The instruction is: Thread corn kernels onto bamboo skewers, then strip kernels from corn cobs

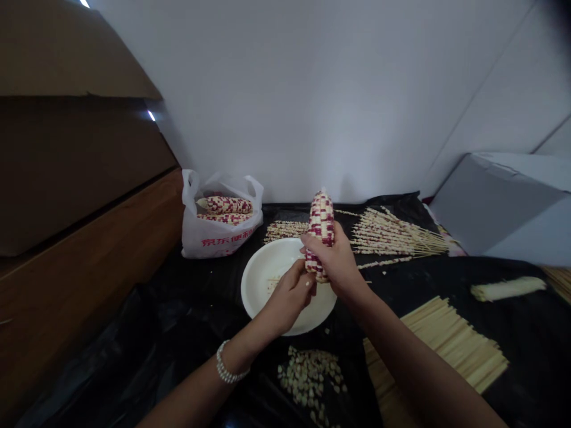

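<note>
My right hand (335,261) is wrapped round a corn cob (322,220) with white and dark red kernels, held upright over a white bowl (256,267). Close to the cob's lower end, my left hand (292,294) has its fingers pinched together; a pale kernel-like speck shows on a finger, and what the fingertips hold is hidden. A few small pieces lie in the bowl. Behind it and to the right are thin sticks threaded with kernels (383,232).
A white plastic bag (214,241) holds more cobs at the left. Loose kernels (310,377) lie in front of the bowl. Bare sticks (459,339), a stripped cob (508,289) and a grey box (486,202) are at the right. Black sheeting (178,321) covers the surface.
</note>
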Demonstrator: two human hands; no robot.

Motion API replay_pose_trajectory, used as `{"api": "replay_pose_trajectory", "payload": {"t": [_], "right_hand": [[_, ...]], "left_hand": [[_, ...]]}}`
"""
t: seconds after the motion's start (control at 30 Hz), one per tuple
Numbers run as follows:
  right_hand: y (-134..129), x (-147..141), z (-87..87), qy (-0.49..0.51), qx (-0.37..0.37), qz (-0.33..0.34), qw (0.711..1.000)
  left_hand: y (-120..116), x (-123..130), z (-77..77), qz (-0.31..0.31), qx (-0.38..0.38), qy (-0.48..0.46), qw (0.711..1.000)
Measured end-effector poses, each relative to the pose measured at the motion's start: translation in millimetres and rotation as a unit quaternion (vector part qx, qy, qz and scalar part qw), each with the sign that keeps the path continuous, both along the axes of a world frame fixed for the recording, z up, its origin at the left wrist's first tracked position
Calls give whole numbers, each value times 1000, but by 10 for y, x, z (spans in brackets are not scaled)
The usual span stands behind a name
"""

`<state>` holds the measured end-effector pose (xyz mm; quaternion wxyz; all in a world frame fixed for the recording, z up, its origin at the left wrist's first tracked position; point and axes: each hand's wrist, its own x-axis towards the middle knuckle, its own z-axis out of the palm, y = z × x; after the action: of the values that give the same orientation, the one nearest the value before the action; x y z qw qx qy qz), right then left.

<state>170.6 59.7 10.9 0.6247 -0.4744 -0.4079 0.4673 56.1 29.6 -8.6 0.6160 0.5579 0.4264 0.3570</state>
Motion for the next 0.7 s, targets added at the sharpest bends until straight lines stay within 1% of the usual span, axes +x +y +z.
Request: {"api": "replay_pose_trajectory", "payload": {"t": [0.07,0.13,0.17,0.23,0.3,0.37,0.47,0.57,0.63,0.7], "right_hand": [[-2,-13,-19,-20,11,-10,1000],[-9,-31,-20,-31,19,-19,999],[-15,-39,-13,-26,15,-17,999],[-27,-53,13,2,-5,-1,1000],[-35,-56,45,40,-30,23,998],[-35,-45,71,70,-43,39,996],[-23,-11,88,98,-41,51,993],[-5,23,85,117,-26,46,992],[3,31,73,122,-12,34,992],[2,23,53,121,-2,27,992]], "left_hand": [[4,-11,-87,13,47,38,998],[13,-14,-165,30,75,61,995],[19,-9,-193,40,79,60,994],[29,13,-212,51,62,36,996],[34,42,-179,51,27,-4,998],[32,59,-107,40,-7,-44,998],[23,40,25,-3,-61,-125,990],[20,-16,118,-51,-129,-197,970],[20,-45,143,-66,-164,-215,961],[16,-53,142,-72,-175,-206,960]]}}
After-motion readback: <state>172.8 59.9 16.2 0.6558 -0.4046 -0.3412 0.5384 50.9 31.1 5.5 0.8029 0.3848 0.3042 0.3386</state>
